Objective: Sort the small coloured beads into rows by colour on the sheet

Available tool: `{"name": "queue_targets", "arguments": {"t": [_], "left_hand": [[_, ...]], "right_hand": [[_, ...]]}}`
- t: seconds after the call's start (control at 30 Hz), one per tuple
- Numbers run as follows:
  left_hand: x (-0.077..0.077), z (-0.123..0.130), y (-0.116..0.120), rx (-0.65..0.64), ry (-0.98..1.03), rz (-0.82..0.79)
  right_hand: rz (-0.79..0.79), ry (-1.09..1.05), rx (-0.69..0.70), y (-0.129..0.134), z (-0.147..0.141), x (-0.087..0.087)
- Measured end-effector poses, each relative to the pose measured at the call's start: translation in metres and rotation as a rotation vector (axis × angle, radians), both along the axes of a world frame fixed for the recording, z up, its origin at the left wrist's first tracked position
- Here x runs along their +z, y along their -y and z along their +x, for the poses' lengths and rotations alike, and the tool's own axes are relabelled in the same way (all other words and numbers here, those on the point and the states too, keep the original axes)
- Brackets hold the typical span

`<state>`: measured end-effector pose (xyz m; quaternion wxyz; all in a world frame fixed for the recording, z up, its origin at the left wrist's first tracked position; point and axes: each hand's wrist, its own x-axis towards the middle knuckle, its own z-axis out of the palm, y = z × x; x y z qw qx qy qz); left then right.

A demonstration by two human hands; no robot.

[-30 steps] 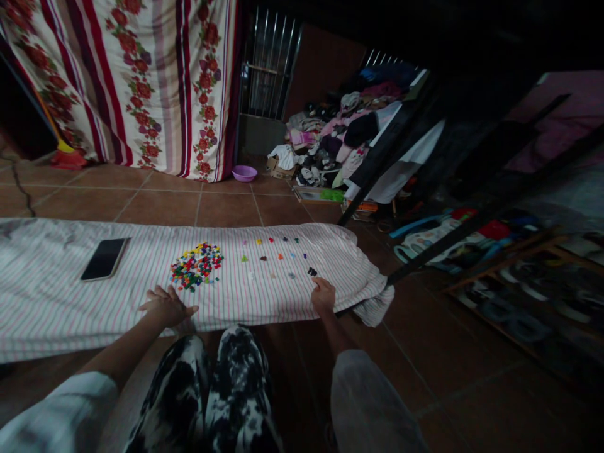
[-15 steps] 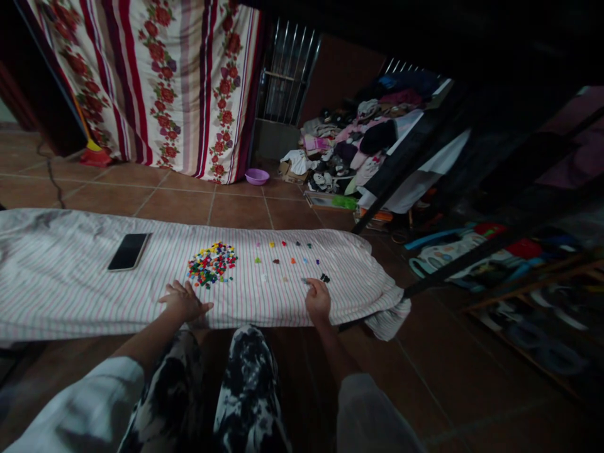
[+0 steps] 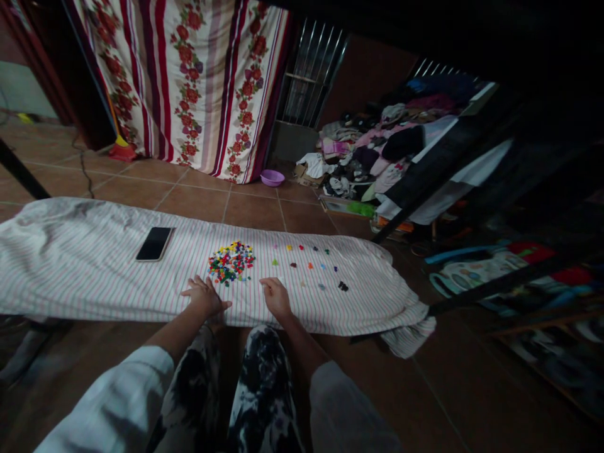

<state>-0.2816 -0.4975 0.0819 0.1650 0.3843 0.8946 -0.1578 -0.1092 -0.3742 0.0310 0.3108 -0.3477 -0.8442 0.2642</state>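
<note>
Many small coloured beads lie in a mixed pile [image 3: 231, 261] on the striped cloth [image 3: 108, 283]. My left hand [image 3: 204, 297] rests on the cloth just below the pile, fingers spread and holding nothing. My right hand [image 3: 277, 299] is over the cloth to the right of the pile, its fingers curled together and the tips pointing left. Whether anything is between those fingertips is too small to tell. Further right lie small single-colour groups in rows, among them a yellow group [image 3: 289, 248], an orange group [image 3: 310, 266], a grey-blue group [image 3: 321, 287] and a black group [image 3: 343, 286].
A phone [image 3: 155, 244] lies on the cloth left of the pile. Beyond the bench are a purple basin [image 3: 272, 178], a floral curtain [image 3: 207, 82] and a red dustpan [image 3: 123, 151]. A heap of clothes [image 3: 368, 145] and a dark metal bar [image 3: 486, 286] are to the right.
My right hand has moved left from the grey-blue group to near the bead pile. My left hand stays spread below the pile. The view has shifted, moving the scene slightly right.
</note>
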Motion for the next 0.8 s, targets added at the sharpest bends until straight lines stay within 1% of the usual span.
{"name": "queue_targets", "arguments": {"t": [0.17,0.3,0.4,0.5,0.7,0.8], "left_hand": [[0.003,-0.001,-0.008,0.047,0.032,-0.036],[-0.002,-0.004,-0.014,0.108,0.072,-0.016],[-0.008,-0.006,-0.016,0.101,0.082,0.029],[-0.012,-0.006,-0.015,0.095,0.066,0.030],[-0.010,-0.003,-0.014,0.064,0.049,0.000],[-0.009,-0.003,-0.014,0.087,0.059,0.006]], "right_hand": [[-0.003,0.078,0.021,-0.007,-0.021,0.002],[0.014,0.122,0.030,-0.021,-0.038,0.007],[0.026,0.153,0.027,-0.034,-0.051,0.010],[0.049,0.189,0.038,-0.046,-0.062,0.011],[0.089,0.262,0.014,-0.059,-0.085,0.013],[0.090,0.270,0.023,-0.064,-0.095,0.012]]}}
